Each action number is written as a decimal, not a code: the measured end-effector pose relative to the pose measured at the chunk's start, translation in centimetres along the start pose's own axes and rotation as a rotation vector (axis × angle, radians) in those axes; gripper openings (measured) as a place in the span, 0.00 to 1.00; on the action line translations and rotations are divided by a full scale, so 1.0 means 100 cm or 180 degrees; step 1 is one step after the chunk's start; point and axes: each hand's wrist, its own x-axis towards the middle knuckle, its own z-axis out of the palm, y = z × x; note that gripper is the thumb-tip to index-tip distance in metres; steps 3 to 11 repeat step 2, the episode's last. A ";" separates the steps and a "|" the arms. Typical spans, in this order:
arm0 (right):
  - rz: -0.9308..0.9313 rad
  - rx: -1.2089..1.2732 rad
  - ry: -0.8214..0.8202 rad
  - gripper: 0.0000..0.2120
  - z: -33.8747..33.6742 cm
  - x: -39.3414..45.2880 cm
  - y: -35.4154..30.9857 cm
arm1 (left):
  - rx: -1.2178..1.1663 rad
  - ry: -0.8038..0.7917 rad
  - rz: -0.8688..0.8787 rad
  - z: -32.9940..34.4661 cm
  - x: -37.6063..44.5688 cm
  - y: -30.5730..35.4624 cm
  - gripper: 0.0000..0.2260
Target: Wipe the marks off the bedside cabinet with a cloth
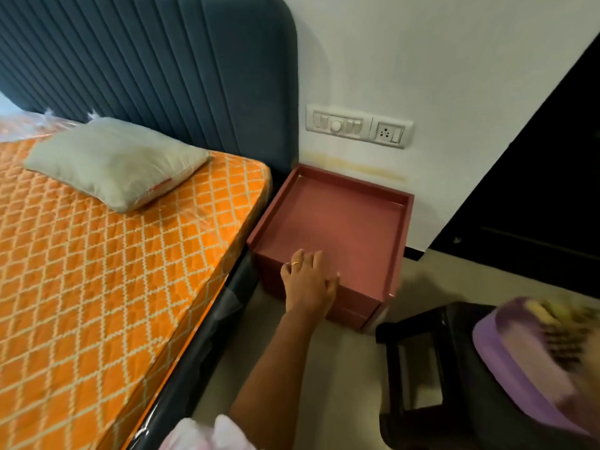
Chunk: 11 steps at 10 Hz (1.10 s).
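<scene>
The dusty-pink bedside cabinet (341, 219) stands between the bed and the wall, its top a shallow tray with a raised rim. My left hand (308, 280) reaches out to the front edge of that top, palm down. Its fingers are relaxed and slightly spread, and it holds nothing. A ring shows on one finger. My right hand is out of view. A blurred purple basin (506, 358) at the lower right holds something yellowish that could be a cloth; I cannot tell.
A bed with an orange patterned mattress (97, 271), a grey pillow (117, 160) and a blue headboard lies to the left. A black stool (422, 368) stands under the basin. A switch panel (357, 126) sits on the wall above the cabinet. Pale fabric (201, 433) shows at the bottom edge.
</scene>
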 end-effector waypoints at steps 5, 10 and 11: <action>0.0308 -0.0737 -0.0897 0.37 -0.001 0.022 0.016 | 0.0084 -0.0014 0.0013 -0.008 0.001 0.012 0.26; 0.0308 -0.0737 -0.0897 0.37 -0.001 0.022 0.016 | 0.0084 -0.0014 0.0013 -0.008 0.001 0.012 0.26; 0.0308 -0.0737 -0.0897 0.37 -0.001 0.022 0.016 | 0.0084 -0.0014 0.0013 -0.008 0.001 0.012 0.26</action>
